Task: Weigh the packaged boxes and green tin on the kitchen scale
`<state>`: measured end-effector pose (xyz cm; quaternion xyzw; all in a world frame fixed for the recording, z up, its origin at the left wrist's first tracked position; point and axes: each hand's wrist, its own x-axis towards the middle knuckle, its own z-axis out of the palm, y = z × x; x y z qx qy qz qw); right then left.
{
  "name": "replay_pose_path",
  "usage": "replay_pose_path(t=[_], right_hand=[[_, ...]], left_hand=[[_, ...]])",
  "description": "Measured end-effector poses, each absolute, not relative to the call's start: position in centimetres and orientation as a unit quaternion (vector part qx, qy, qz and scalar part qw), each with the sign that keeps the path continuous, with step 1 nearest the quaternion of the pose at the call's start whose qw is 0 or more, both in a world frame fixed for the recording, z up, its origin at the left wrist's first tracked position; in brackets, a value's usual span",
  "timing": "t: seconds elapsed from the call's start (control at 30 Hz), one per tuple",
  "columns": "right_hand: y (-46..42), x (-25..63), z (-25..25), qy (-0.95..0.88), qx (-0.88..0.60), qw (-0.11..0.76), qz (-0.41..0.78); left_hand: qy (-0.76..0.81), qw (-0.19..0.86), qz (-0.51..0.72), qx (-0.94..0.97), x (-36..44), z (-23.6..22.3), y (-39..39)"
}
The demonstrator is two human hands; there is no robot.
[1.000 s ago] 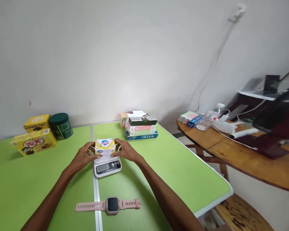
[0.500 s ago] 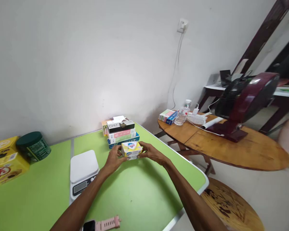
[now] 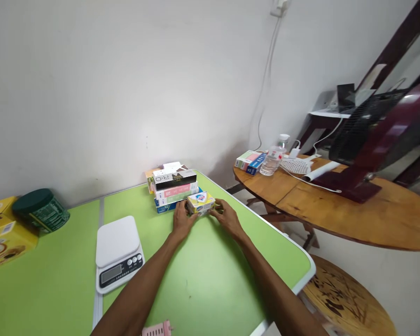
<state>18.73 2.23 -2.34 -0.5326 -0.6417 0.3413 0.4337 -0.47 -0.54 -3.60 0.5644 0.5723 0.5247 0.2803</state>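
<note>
Between my two hands is a yellow-and-white soap box (image 3: 200, 199) with a blue-and-red emblem on top; it may be two packs, one on the other. My left hand (image 3: 182, 218) closes on its left end and my right hand (image 3: 227, 217) grips its right end. Right behind and to the left stands a stack of boxes: a black-and-white box (image 3: 175, 178) on top, a pink-and-white box (image 3: 177, 193) in the middle and a blue box (image 3: 166, 207) underneath. The soap box hides part of the blue one.
A white kitchen scale (image 3: 119, 252) lies left of my forearm on the green table (image 3: 199, 289). A green canister (image 3: 42, 210) and yellow packages (image 3: 10, 242) stand far left. A pink watch strap (image 3: 157, 329) is near the front. Rightward, a wooden table (image 3: 322, 210) holds a bottle (image 3: 273, 157) and a fan (image 3: 374, 140).
Both hands have carried the soap box right and away from me, closer against the stack's right side. My view has turned slightly rightward.
</note>
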Motion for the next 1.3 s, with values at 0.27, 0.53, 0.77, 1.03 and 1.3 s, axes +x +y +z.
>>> replay_pose_path(t=[0.27, 0.53, 0.77, 1.03, 1.3], right_hand=[[-6.0, 17.0, -4.3, -0.629, -0.601, 0.452, 0.199], [-11.6, 4.9, 2.0, -0.766, -0.402, 0.440, 0.239], [-19.7, -10.8, 2.2, -0.843, -0.185, 0.238, 0.446], [-19.0, -29.3, -1.8, -0.781, -0.188, 0.174, 0.569], [-17.8, -37.6, -4.6, -0.759, -0.188, 0.263, 0.565]], left_hand=[[0.525, 0.314, 0.548, 0.571, -4.9, -0.7, -9.1], [0.704, -0.047, 0.606, 0.368, -26.7, 1.9, -23.7], [0.812, -0.138, 0.561, 0.084, -42.4, -1.4, -26.7], [0.770, -0.090, 0.621, 0.113, -47.1, -2.8, -27.0], [0.806, -0.100, 0.569, 0.125, -47.1, -3.4, -27.2]])
